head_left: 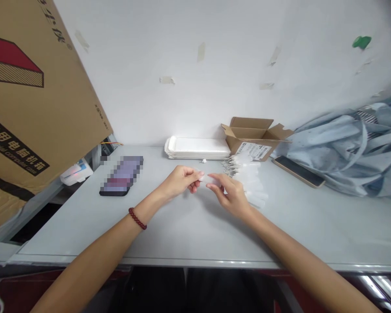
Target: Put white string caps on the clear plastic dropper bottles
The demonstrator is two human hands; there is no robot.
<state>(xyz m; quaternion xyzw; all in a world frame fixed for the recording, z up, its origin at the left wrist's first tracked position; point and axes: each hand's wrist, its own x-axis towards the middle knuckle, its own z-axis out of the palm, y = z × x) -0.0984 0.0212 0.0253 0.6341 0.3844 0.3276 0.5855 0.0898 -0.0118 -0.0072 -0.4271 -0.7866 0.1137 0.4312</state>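
Both hands meet over the middle of the grey table point(182, 230). My left hand point(180, 180), with a red bead bracelet on its wrist, pinches one end of a small white translucent piece point(207, 178). My right hand point(230, 193) pinches the other end of the same piece with its fingertips. Just behind and right of my right hand lies a pile of similar small white pieces point(252, 182), some with thin metal ends.
A stack of white trays point(197, 148) and an open cardboard box point(252, 137) stand at the wall. A phone point(122, 176) lies at the left, another phone point(298, 171) at the right beside blue cloth point(348, 148). A big carton point(29, 100) leans at far left.
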